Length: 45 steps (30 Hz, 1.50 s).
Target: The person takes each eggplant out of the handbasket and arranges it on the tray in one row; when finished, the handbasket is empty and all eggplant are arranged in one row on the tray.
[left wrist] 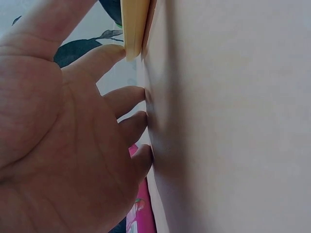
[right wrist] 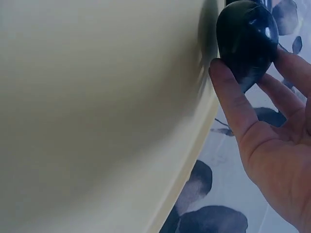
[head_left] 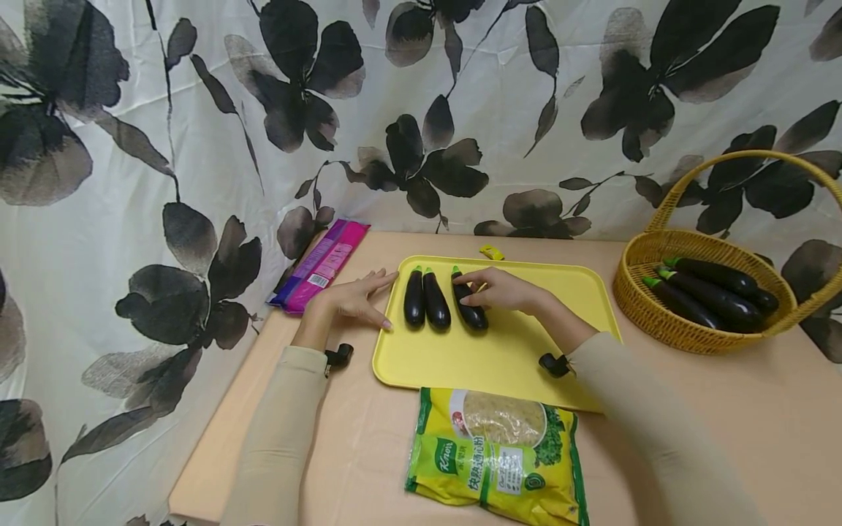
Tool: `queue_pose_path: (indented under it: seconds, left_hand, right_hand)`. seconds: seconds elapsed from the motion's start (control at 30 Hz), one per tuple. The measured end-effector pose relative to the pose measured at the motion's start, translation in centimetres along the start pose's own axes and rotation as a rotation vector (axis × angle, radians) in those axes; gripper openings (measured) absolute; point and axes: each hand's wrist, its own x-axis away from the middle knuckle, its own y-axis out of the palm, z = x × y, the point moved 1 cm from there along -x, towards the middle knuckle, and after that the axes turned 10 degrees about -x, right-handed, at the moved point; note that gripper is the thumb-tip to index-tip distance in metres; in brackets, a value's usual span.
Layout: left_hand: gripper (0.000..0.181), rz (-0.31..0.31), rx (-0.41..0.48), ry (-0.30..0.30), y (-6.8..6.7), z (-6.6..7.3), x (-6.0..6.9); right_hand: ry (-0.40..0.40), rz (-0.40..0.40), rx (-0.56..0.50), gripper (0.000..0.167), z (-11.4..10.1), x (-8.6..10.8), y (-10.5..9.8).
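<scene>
Three dark, glossy eggplants lie on the yellow tray (head_left: pixel 526 351): a left one (head_left: pixel 414 298), a middle one (head_left: pixel 437 301) close beside it, and a third (head_left: pixel 471 310) slightly apart to the right. My right hand (head_left: pixel 503 290) holds that third eggplant between thumb and fingers; in the right wrist view the eggplant's rounded end (right wrist: pixel 248 43) sits between them. At the tray's left edge rests my left hand (head_left: pixel 351 298), fingers spread. In the left wrist view its fingertips touch the table, and one finger meets the tray's rim (left wrist: pixel 133 29).
A wicker basket (head_left: pixel 684 332) with a tall handle holds several eggplants at the right. In front of the tray lies a yellow-green Knorr bag (head_left: pixel 496 456). A pink-purple packet (head_left: pixel 322 267) is behind my left hand; a small yellow object (head_left: pixel 491 252) lies behind the tray.
</scene>
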Motion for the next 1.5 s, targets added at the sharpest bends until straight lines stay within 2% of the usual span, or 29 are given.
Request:
queue_pose_path:
  seconds: [0.23, 0.6, 0.9, 1.5]
  left_hand:
    - [0.129, -0.006, 0.001, 0.005, 0.0, 0.2, 0.1]
    - [0.128, -0.002, 0.016, 0.016, 0.0, 0.3, 0.2]
    - [0.128, 0.011, -0.016, 0.014, 0.1, 0.2, 0.2]
    - [0.128, 0.006, 0.003, 0.001, 0.1, 0.2, 0.2]
  right_hand:
    - [0.017, -0.024, 0.075, 0.053, -0.3, -0.4, 0.7]
    - [0.015, -0.017, 0.053, 0.055, -0.8, -0.6, 1.3]
    - [0.032, -0.018, 0.049, 0.059, -0.9, -0.7, 1.5]
    - [0.004, -0.028, 0.047, 0.061, -0.6, -0.4, 1.1]
